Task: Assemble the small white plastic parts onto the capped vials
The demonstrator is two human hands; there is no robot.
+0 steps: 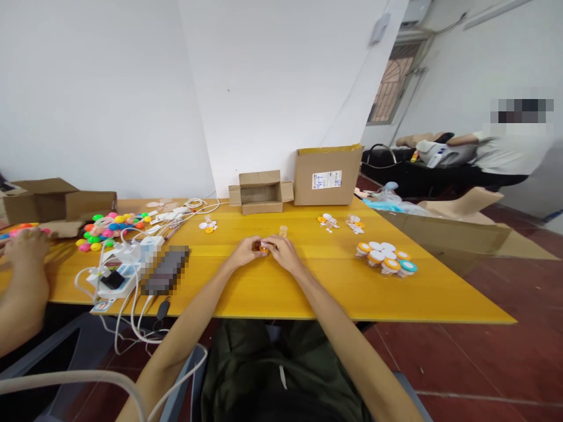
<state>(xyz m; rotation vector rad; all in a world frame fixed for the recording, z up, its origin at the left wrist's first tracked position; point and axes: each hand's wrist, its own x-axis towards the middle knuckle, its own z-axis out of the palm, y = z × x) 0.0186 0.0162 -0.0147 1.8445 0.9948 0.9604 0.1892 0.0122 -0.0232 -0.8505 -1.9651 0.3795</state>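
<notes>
My left hand [246, 251] and my right hand [284, 251] meet at the middle of the yellow table [308, 287], fingers pinched together around a small orange and white part [264, 247]. A small clear cup [283, 231] stands just behind my hands. To the right lies a cluster of finished round pieces with orange, white and teal caps [387, 258]. Small heaps of loose white and orange parts [328, 221] [355, 223] [208, 225] lie further back.
Two open cardboard boxes [261, 191] [327, 176] stand at the table's far edge, another box [57, 202] at far left. Colourful round pieces [109, 228], a power strip with cables [116, 272] and a co-worker's hand [26, 249] occupy the left side. A person sits at back right.
</notes>
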